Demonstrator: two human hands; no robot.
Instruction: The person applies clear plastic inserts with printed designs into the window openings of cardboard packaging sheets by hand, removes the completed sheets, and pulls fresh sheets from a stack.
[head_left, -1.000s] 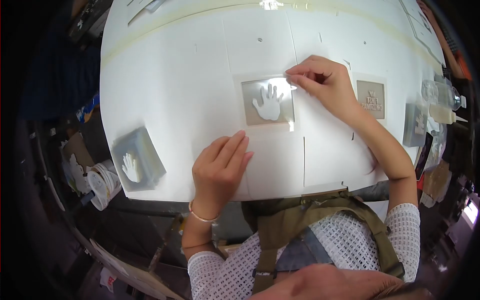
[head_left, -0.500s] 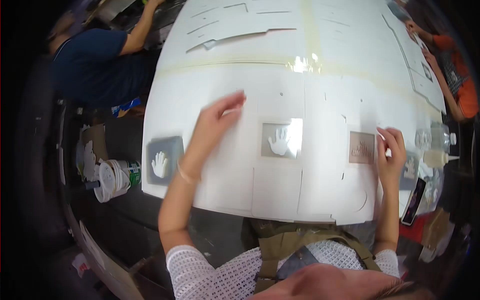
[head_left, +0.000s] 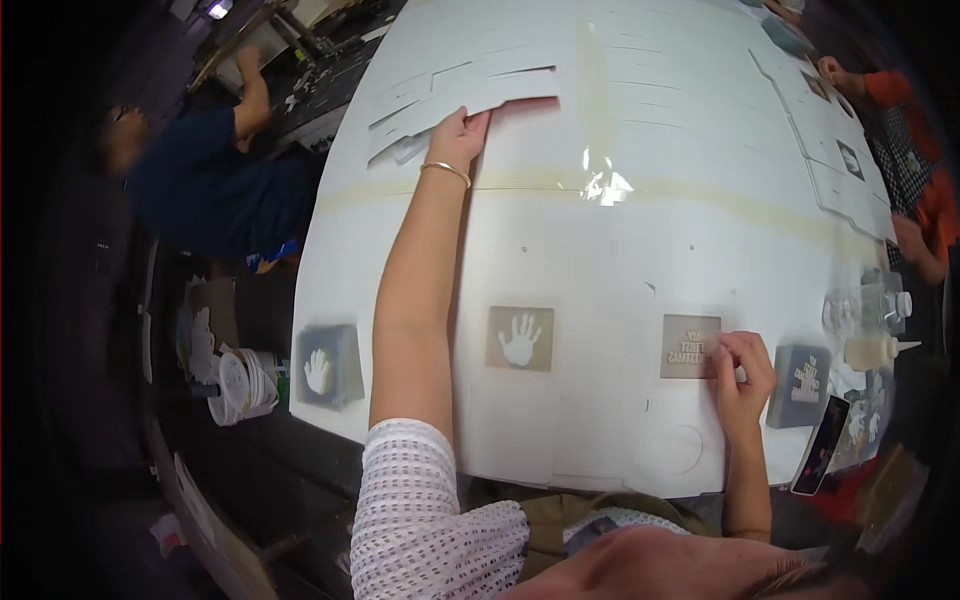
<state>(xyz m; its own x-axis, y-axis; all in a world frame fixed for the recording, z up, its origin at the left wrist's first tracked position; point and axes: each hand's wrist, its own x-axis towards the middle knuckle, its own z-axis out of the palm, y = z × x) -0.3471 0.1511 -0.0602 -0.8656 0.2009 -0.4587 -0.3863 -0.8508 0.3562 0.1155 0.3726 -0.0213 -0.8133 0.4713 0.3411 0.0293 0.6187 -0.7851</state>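
Observation:
My left hand (head_left: 463, 135) is stretched far forward, closed on the near edge of a cut white card sheet (head_left: 460, 98) that is partly raised. The thumb lies on top and the other fingers are partly hidden. My right hand (head_left: 745, 378) has curled fingers by the right edge of a small grey-brown panel (head_left: 684, 348) with mirrored raised lettering. I cannot make out anything in those fingers, or whether they touch the panel. Between my arms, a similar panel (head_left: 519, 339) bears a white handprint shape.
Grey blocks, one with a handprint (head_left: 328, 366) and one with lettering (head_left: 801, 386), sit at the near corners of the white table (head_left: 570, 440). A phone (head_left: 822, 445) and bottles (head_left: 868, 350) are at right. Co-workers stand left (head_left: 215, 200) and right (head_left: 910, 120).
My left hand has moved forward and closed on the card sheet's edge, which is now raised. My right hand has shifted left and down, nearer the lettered panel. The view has shifted.

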